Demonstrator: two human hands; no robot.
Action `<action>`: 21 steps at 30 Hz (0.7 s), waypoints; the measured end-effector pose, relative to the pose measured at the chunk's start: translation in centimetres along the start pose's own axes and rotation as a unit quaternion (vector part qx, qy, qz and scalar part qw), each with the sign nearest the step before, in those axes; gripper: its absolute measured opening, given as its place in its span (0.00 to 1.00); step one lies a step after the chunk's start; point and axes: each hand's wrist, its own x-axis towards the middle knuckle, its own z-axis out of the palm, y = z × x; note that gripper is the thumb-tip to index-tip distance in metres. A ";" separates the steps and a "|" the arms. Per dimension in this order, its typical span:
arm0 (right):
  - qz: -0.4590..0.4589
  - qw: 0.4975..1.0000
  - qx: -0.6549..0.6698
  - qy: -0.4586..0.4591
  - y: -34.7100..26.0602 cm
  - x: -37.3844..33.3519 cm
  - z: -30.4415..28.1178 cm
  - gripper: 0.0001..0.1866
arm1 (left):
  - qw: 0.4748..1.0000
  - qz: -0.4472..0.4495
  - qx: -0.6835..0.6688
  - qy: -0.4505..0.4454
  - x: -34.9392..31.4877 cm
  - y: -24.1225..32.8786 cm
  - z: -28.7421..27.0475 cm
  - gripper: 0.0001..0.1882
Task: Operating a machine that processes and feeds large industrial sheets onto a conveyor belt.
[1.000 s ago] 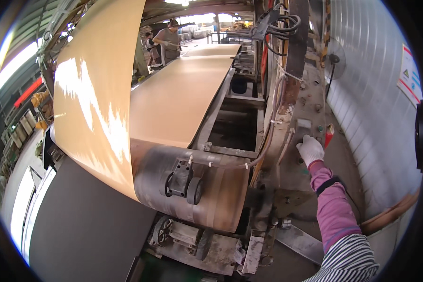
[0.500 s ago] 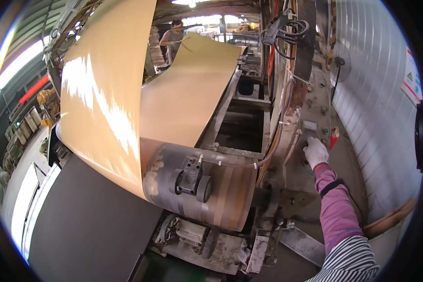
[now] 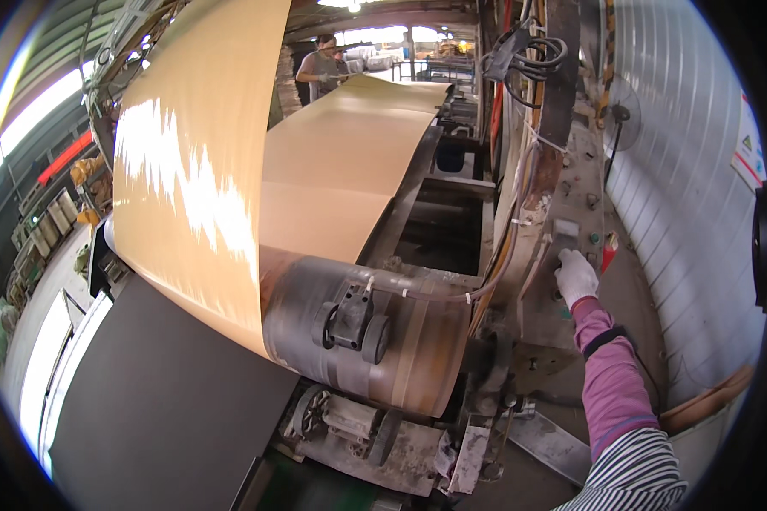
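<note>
My right hand (image 3: 577, 275), in a white knit glove, reaches onto the control panel (image 3: 595, 192) along the right side of the machine. Its fingers are bent down against the panel below a small grey plate (image 3: 565, 227); what they grip or press is hidden beneath them. A green button (image 3: 595, 238) and a red piece (image 3: 608, 252) sit just beside the hand. My left hand is out of view. To the left, a tan sheet (image 3: 187, 162) runs down to a big roller (image 3: 383, 341), with a two-wheeled black block (image 3: 349, 321) over its surface.
Beyond the roller a co-worker (image 3: 319, 70) stands at the far end of a long tan sheet (image 3: 341, 157). A dark sheet (image 3: 170, 392) slopes at lower left. Cables (image 3: 528, 55) hang from a post; a fan (image 3: 619, 115) stands by the white wall (image 3: 682, 119).
The far tan sheet has dropped flatter at its far end and shows a crease across it. The co-worker has shifted slightly right. My right hand stays at the same spot on the panel.
</note>
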 end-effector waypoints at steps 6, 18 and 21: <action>0.007 1.000 0.000 -0.013 0.1 0.1 -0.1 0.11 | 1.000 0.009 0.020 0.004 -0.9 1.4 -1.1 0.32; -0.017 0.999 0.040 -0.009 0.9 0.1 0.6 0.15 | 0.998 0.048 -0.007 0.049 -0.6 0.4 0.2 0.33; 0.010 0.999 0.042 -0.023 1.7 0.5 1.7 0.18 | 0.967 0.128 0.108 0.192 -1.4 2.0 -0.4 0.25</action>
